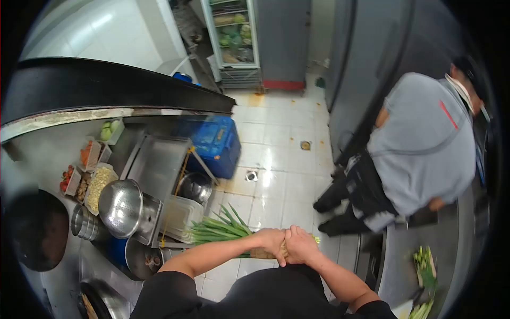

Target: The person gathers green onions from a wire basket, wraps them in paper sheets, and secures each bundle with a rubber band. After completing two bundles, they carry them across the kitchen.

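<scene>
A bunch of green onions [226, 228] lies crosswise in front of my body, its long green leaves pointing left. Something brown, perhaps a wrap [260, 253], covers its middle. My left hand [272, 244] is closed around this brown part. Right beside it, my right hand [301, 245] grips the bunch, its fingers close to the left hand's. A bit of pale green shows just beyond the right hand. My palms hide most of the middle of the bunch.
At left, a metal counter [156, 159] carries vegetable baskets and a steel bowl [121, 208]. A blue bin [217, 146] stands on the tiled floor. To the right, a person in a grey shirt [425, 143] leans over the counter. More greens [425, 268] lie at lower right.
</scene>
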Tool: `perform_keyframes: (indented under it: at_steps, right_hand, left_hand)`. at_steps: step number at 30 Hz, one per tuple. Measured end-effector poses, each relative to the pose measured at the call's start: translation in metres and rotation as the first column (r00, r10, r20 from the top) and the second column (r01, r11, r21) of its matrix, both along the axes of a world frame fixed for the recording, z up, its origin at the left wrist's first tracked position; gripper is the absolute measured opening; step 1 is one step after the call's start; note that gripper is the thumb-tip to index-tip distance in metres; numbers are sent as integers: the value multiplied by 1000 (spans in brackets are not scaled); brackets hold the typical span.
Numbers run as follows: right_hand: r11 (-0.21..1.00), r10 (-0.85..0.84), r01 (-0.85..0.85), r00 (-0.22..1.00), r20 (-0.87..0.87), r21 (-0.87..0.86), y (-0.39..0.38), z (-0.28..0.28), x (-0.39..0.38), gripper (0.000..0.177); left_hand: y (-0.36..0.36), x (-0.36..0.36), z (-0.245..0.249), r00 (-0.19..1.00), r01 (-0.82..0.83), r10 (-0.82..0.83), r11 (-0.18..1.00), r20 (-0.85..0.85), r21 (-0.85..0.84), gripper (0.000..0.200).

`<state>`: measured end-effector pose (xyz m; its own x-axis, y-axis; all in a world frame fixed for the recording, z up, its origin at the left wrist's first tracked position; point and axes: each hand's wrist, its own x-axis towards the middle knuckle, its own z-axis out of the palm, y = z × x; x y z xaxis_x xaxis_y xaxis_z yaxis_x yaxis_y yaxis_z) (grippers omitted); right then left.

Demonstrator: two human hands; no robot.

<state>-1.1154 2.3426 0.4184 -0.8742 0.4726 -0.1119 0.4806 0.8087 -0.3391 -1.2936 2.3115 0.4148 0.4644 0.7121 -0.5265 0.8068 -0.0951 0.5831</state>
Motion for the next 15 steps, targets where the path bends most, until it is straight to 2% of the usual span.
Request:
perform_keyframes:
  at_steps: [1, 2, 6, 8, 9, 12, 13, 15]
  right_hand:
    - [997, 68, -68, 998, 2, 32, 18, -4, -19, 71]
    - [994, 106, -104, 994, -29, 40, 35, -1, -39, 71]
    - [966, 257, -255, 964, -70, 36, 109, -11, -125, 80]
    - [882, 459, -427, 874, -157, 201, 148, -5, -169, 90]
    - [872, 479, -445, 862, -167, 202, 168, 0, -194, 90]
    - [826, 556, -517, 812, -176, 223, 231, 21, -272, 88]
    - [849, 528, -508, 831, -176, 145, 252, 26, -298, 83]
    - [877, 473, -481, 865, -171, -9, 292, 34, -355, 74]
  left_hand:
    - [9, -18, -4, 996, -90, 90, 995, -3, 51, 91]
    - [19, -33, 12, 984, -172, 173, 985, -33, 23, 86]
    - [61, -108, 13, 944, -298, 290, 954, -156, -31, 81]
    - [67, -146, 8, 847, -505, 517, 855, -124, 115, 82]
    - [69, -167, 6, 834, -524, 536, 844, -134, 117, 82]
    - [64, -220, -7, 549, -804, 823, 568, -147, 175, 85]
    - [60, -236, -17, 527, -815, 837, 547, -147, 189, 85]
    - [49, -270, -46, 295, -947, 935, 314, -196, 73, 88]
